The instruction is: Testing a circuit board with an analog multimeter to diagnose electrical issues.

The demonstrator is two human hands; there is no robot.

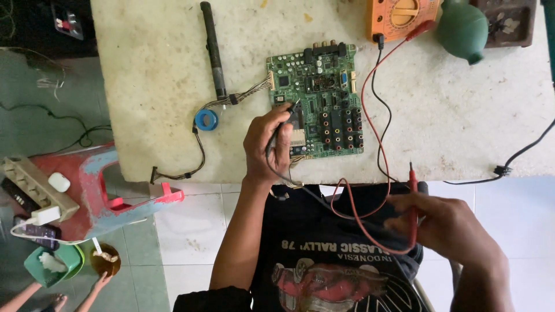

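The person's left hand (267,143) is pinching the black probe (283,124) onto the green circuit board (317,101) lying mid-table, while the right hand (448,228) is gripping the red probe (413,199) off-board near the lap — probably steadier braced against the table edge (451,173).

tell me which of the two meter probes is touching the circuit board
The black probe, in the left hand, with its tip on the green circuit board. The red probe is in the right hand, off the table.

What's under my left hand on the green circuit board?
The left hand holds a black probe tip-down on the green circuit board. The board's lower-left edge beneath the hand is hidden.
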